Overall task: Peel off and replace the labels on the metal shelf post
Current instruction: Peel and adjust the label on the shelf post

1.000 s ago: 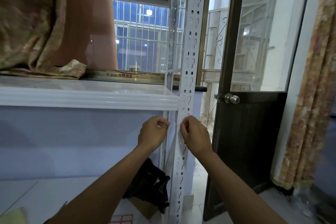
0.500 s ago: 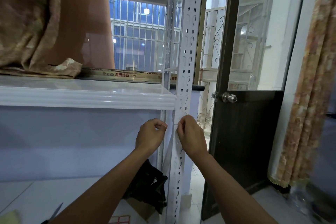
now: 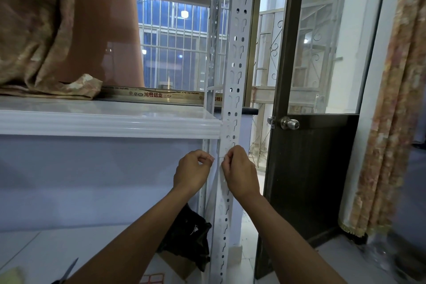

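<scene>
The white perforated metal shelf post (image 3: 236, 60) runs top to bottom through the middle of the head view. Just below the white shelf edge (image 3: 110, 124), both my hands are at the post. My left hand (image 3: 192, 172) is curled at the post's left edge, fingertips pinched together. My right hand (image 3: 241, 174) covers the post's front face, thumb and forefinger pinched. A thin pale label strip (image 3: 220, 157) shows between the two hands, held at both ends. The label's face is too small to read.
A black bag (image 3: 187, 237) lies on a cardboard box behind the post's foot. Scissors (image 3: 68, 271) and a red-bordered sticker sheet (image 3: 153, 279) lie on the lower shelf. A dark door with a knob (image 3: 289, 123) stands right, a patterned curtain (image 3: 380, 122) beyond it.
Both hands stay pinched at the same spot on the post. The view shifted slightly; no clear movement of the label.
</scene>
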